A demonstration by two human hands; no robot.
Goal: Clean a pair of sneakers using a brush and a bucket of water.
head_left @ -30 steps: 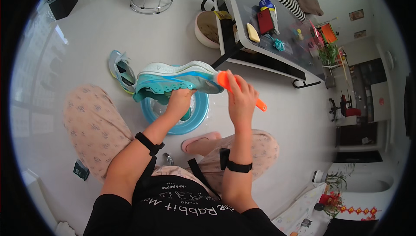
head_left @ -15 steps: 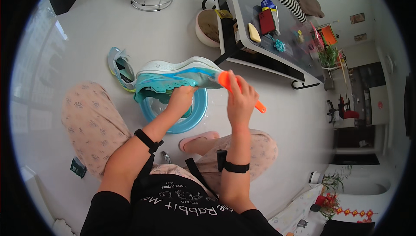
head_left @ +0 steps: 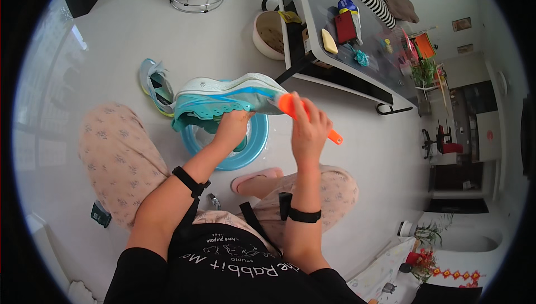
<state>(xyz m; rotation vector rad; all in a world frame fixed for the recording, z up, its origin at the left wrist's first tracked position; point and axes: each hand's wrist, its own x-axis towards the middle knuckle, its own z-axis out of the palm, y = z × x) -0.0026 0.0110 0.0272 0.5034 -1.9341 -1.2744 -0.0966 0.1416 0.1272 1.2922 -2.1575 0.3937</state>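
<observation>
Left hand (head_left: 233,128) grip: fingers closed on underside of teal sneaker (head_left: 223,98), sole facing up, held above blue basin (head_left: 252,150). Right hand (head_left: 307,128) grip: wrapped around orange brush (head_left: 307,118), brush head touching sneaker end. Sneakers: two; second sneaker (head_left: 155,85) on floor, left of basin. Worktop (head_left: 335,64) edge near, upper right; open floor (head_left: 139,25) beyond.

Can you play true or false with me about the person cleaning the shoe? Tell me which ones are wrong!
1. The left hand holds a turquoise and white shoe. True.
2. The right hand holds a green sponge. False: it grips an orange brush.
3. A blue basin sits on the floor under the shoe. True.
4. The second shoe lies on the table. False: it lies on the floor beside the basin.
5. Both wrists wear black bands. True.
</observation>
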